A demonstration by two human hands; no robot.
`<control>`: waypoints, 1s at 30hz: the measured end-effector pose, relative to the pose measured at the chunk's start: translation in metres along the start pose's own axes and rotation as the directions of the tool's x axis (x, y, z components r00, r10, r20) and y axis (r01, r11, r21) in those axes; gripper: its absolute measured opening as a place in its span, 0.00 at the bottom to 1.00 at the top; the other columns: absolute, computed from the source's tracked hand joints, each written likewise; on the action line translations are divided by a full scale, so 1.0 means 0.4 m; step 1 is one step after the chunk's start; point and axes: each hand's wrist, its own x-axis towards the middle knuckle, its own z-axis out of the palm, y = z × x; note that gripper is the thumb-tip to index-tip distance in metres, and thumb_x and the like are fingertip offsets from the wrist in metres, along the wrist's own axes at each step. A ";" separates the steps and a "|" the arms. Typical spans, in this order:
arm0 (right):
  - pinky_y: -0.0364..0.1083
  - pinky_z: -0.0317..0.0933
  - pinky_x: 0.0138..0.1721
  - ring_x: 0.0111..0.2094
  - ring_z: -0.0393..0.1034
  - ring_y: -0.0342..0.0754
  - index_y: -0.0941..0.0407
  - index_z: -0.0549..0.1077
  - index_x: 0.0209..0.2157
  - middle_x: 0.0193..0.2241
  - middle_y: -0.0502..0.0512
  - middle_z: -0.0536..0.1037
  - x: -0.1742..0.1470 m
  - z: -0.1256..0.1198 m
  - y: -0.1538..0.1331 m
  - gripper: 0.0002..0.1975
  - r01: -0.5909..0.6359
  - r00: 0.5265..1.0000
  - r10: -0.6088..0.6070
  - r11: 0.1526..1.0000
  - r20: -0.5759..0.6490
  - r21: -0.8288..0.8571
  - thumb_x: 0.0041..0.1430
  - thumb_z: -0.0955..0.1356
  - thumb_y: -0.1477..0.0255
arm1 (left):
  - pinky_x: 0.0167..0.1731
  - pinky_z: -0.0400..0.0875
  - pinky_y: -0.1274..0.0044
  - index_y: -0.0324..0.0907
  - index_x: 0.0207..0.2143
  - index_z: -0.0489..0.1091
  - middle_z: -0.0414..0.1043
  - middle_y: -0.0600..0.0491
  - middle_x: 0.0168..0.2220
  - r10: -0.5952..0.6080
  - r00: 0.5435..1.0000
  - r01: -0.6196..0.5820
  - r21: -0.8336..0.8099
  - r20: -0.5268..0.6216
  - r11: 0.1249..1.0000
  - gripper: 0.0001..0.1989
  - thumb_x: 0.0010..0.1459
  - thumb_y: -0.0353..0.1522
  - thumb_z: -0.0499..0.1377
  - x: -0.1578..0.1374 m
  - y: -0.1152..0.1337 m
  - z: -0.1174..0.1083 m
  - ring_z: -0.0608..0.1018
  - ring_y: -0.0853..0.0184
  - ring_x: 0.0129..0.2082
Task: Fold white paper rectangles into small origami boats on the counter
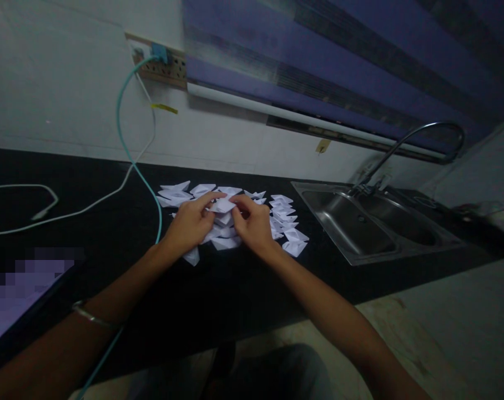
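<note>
A folded white paper boat (222, 206) is pinched between my two hands, above a spread of similar paper boats. My left hand (192, 222) grips its left side with thumb and fingers, and my right hand (253, 221) grips its right side the same way. Several more folded paper boats (296, 240) lie in a row to the right of my right hand. Others (175, 195) sit behind my left hand. My hands partly hide the boats under and between them.
A dark countertop (218, 294) carries everything. At the right is a steel double sink (352, 222) with a curved faucet (414, 130). A teal cable (121, 128) runs from a wall socket past my left arm. A white cable (89, 206) and a blurred-out screen (23, 294) lie left.
</note>
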 end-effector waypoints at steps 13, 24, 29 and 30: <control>0.45 0.69 0.31 0.30 0.76 0.45 0.50 0.82 0.41 0.34 0.48 0.84 0.003 0.006 0.027 0.17 -0.001 0.978 0.033 0.988 -0.208 0.153 0.55 0.65 0.78 | 0.23 0.69 0.79 0.42 0.57 0.65 0.75 0.47 0.40 -0.174 0.923 0.370 -0.663 0.344 0.651 0.32 0.53 0.47 0.61 0.021 -0.011 -0.012 0.80 0.61 0.34; 0.53 0.69 0.51 0.46 0.75 0.48 0.51 0.78 0.43 0.43 0.52 0.81 0.001 0.006 -0.004 0.15 0.182 0.974 -0.157 0.971 -0.162 0.157 0.57 0.66 0.78 | 0.27 0.72 0.79 0.38 0.37 0.73 0.77 0.49 0.31 -0.128 0.906 0.349 -0.542 0.403 0.764 0.18 0.56 0.45 0.62 0.015 0.020 -0.020 0.78 0.68 0.29; 0.52 0.72 0.45 0.48 0.74 0.51 0.48 0.62 0.59 0.49 0.56 0.77 0.015 0.015 0.006 0.31 -0.037 0.999 0.020 0.923 0.047 0.383 0.54 0.70 0.75 | 0.23 0.70 0.81 0.37 0.38 0.72 0.77 0.49 0.30 -0.101 0.929 0.287 -0.520 0.357 0.805 0.17 0.58 0.43 0.61 0.014 0.017 -0.023 0.77 0.70 0.25; 0.51 0.72 0.42 0.46 0.74 0.51 0.48 0.61 0.59 0.50 0.56 0.76 0.016 0.018 0.010 0.31 -0.078 0.995 0.043 0.904 0.092 0.420 0.54 0.70 0.74 | 0.22 0.70 0.81 0.37 0.38 0.72 0.76 0.50 0.29 -0.085 0.929 0.275 -0.517 0.361 0.811 0.17 0.58 0.43 0.60 0.013 0.018 -0.023 0.76 0.71 0.24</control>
